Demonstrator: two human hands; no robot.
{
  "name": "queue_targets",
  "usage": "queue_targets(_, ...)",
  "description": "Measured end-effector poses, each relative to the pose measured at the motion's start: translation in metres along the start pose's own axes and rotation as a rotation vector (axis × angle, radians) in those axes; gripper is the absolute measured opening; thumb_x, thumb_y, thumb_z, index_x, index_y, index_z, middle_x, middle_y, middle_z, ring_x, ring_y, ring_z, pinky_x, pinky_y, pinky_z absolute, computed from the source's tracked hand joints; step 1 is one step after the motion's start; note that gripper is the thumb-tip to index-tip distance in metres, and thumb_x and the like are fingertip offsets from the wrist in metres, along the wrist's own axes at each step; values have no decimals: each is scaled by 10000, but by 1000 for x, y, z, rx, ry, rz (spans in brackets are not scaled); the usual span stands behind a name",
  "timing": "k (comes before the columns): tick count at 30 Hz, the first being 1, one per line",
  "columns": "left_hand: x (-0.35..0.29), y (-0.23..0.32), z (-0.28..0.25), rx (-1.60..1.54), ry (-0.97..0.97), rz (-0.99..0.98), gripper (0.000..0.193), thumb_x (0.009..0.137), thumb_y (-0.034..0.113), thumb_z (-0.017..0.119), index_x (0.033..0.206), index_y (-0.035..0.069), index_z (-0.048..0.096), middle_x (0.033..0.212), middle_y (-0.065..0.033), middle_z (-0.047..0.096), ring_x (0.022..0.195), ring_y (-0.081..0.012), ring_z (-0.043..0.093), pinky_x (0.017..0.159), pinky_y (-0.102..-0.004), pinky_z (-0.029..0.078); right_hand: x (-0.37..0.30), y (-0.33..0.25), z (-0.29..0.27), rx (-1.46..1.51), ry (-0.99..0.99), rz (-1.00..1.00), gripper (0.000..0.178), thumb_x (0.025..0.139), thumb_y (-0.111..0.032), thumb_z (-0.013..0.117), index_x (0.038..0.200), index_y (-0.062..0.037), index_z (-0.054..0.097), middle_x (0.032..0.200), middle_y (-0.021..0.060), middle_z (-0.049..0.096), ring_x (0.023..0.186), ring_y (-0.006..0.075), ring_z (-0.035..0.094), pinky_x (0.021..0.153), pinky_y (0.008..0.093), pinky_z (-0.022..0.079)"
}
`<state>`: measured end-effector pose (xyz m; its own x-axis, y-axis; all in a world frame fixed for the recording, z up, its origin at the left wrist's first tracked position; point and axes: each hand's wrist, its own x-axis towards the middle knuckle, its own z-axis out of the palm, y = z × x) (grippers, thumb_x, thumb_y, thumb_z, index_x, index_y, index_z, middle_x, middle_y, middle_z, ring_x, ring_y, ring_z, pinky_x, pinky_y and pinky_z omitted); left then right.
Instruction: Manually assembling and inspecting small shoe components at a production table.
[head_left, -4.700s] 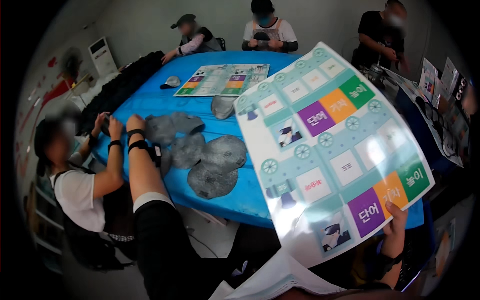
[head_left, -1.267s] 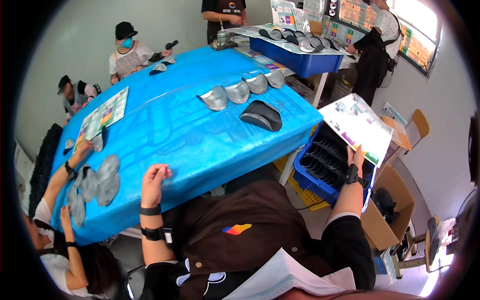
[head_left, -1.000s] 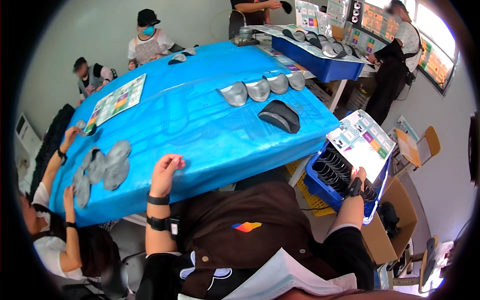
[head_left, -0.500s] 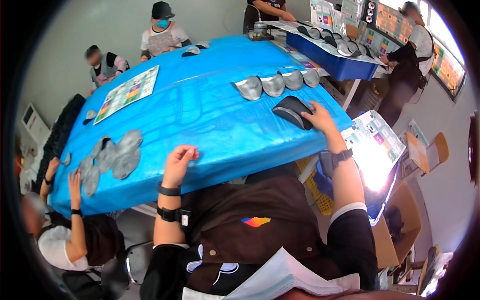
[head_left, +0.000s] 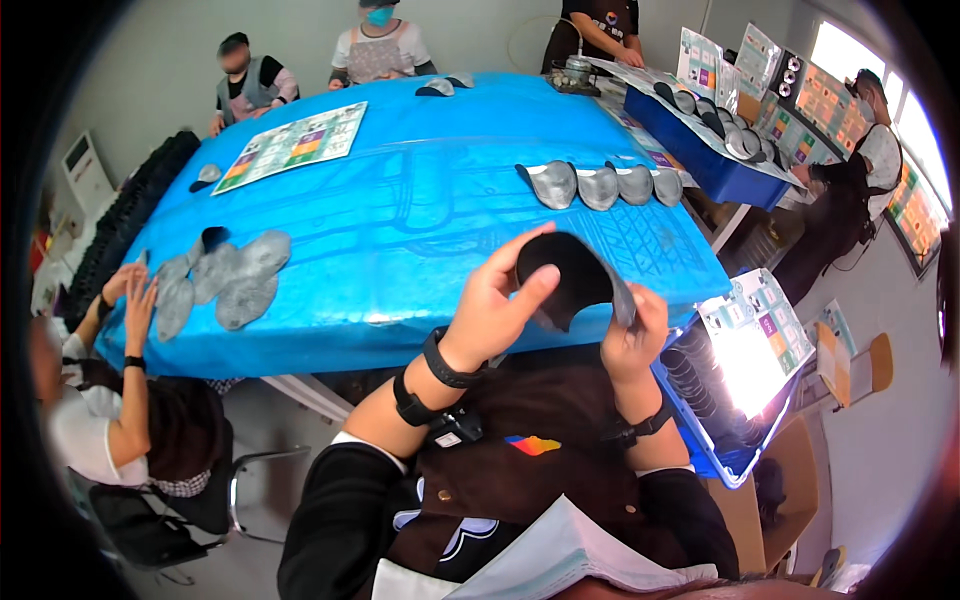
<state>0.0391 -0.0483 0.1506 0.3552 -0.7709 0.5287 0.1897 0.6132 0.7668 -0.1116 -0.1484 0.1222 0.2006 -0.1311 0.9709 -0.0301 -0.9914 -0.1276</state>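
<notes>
Between my two hands, above the front edge of the blue-covered table [head_left: 420,290], is a curved black-and-grey piece [head_left: 568,268], bent like a shell with its black inner side showing. My left hand [head_left: 500,305] grips its left side, thumb over the black face and fingers behind. My right hand [head_left: 635,335] pinches its right-hand edge between thumb and fingers. Beyond my hands, several similar grey shells with black edges [head_left: 597,187] stand in a row on the table.
At the left, a co-worker's hands [head_left: 130,295] touch flat grey pieces [head_left: 247,280]. A printed board [head_left: 292,147] lies farther back. Right of me stands a blue crate [head_left: 745,470] of dark curved pieces, partly under a printed sheet. More people stand around the table.
The black-and-grey piece has been lifted off the table and brought nearer to me. My left hand has moved right and taken hold of it. The view has shifted too.
</notes>
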Motion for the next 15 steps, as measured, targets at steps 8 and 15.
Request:
queue_targets(8,-28,0,-7,333,60,62,260,845,72,492,1071,-51,526,937,-120,609,816,-126,570,743,-238,435,-25,-11,6,84,-107,239,328,738,74,512,1050,0,448,917,128,556,873,225,563,775,302,442)
queue_targets(15,-29,-32,-27,-361,239,-220,337,816,12,514,1146,-34,466,1039,-82,559,932,-117,524,830,-230,398,-25,-17,-2,839,112,823,158,760,46,568,907,21,516,818,56,575,744,91,539,678,205,427)
